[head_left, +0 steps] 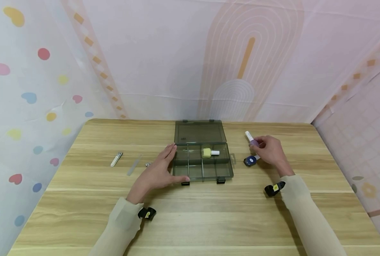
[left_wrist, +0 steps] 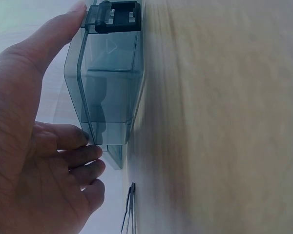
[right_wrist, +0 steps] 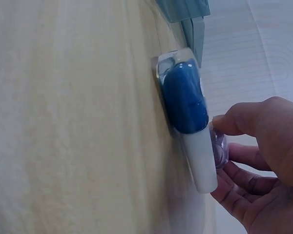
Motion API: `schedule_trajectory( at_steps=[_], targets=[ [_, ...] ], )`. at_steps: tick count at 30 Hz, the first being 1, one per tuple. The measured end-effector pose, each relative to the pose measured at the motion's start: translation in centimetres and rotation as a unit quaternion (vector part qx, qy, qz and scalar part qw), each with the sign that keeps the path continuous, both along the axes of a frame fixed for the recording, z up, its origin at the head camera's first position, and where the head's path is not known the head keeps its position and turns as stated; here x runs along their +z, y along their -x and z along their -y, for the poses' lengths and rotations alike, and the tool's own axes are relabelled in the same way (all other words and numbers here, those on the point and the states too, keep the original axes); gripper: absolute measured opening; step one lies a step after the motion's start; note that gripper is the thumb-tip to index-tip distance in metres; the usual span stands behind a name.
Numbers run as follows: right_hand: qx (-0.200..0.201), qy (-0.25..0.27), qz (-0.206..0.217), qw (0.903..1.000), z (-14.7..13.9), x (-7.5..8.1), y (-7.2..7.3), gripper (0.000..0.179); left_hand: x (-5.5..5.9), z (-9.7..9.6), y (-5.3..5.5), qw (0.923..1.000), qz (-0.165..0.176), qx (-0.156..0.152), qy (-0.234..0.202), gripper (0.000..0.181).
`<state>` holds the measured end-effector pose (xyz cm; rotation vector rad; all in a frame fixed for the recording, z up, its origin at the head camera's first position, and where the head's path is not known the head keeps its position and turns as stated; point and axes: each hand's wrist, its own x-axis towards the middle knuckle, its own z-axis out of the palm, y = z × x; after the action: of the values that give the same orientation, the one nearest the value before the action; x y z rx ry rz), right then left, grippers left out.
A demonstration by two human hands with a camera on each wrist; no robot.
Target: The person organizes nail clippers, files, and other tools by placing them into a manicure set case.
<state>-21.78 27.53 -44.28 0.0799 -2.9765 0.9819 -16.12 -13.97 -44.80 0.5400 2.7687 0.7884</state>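
A clear grey compartment box (head_left: 195, 179) lies on the table with its lid (head_left: 199, 132) swung back. My left hand (head_left: 158, 173) holds its left side, thumb at the front edge near a latch and fingers by the back corner; the left wrist view shows the fingertips touching the box wall (left_wrist: 110, 97). A yellow nail polish bottle (head_left: 206, 153) lies in a back compartment. Right of the box, my right hand (head_left: 271, 151) pinches a purple nail polish bottle (head_left: 254, 143) with a white cap. Just below that hand lies a blue nail polish bottle (right_wrist: 185, 97), partly covering the purple one in the right wrist view.
Left of the box lie a nail clipper (head_left: 116, 159), a translucent flat strip (head_left: 134, 165) and a small shiny metal item (head_left: 148, 164), too small to make out. A patterned cloth (head_left: 158, 71) hangs behind the wooden table (head_left: 209, 224).
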Motion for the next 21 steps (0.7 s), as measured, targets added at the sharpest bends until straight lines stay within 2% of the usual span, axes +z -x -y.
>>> schedule_trajectory(
  at_steps=[13, 21],
  targets=[
    [0.036, 0.003, -0.044, 0.9984, 1.1, 0.6, -0.4, 0.037, 0.0, -0.1, -0.1, 1.0, 0.005, 0.004, -0.001, 0.13],
    [0.06, 0.019, -0.063, 0.996, 2.4, 1.6, -0.8, 0.034, 0.0, 0.0, 0.0, 1.0, 0.008, 0.004, 0.001, 0.131]
  ],
)
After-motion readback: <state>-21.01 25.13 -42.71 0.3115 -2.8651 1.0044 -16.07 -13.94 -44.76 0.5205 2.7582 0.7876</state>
